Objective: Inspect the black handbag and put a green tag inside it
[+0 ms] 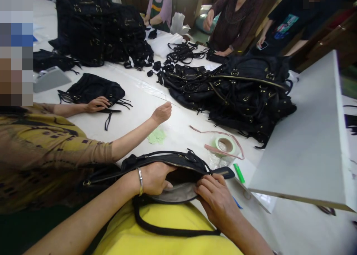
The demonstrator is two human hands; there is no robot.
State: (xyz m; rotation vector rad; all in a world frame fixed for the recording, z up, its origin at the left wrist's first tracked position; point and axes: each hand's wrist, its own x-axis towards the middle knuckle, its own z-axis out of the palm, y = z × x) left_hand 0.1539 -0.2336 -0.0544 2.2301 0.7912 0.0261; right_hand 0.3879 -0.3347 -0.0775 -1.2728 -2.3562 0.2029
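A black handbag (164,159) with its zipped top open lies against my yellow-clothed front, its grey lining (181,192) showing. My left hand (156,177), a silver bangle at the wrist, reaches into the opening. Its thumb and forefinger are apart; the other fingers are hidden inside. On the opposite side, my right hand (213,191) is closed on the bag's edge, fingers curled over the rim. One black carrying handle (175,230) hangs toward me. A dark flat tab (224,172) sticks out beyond my right fingers.
A co-worker's hand (161,112) extends over the white table (134,126), the other on a black bag (96,87). Piled black bags (240,91) lie ahead. Tape roll (224,145), green marker-like object (239,173) and slanted white board (304,139) are at right. Several people stand beyond.
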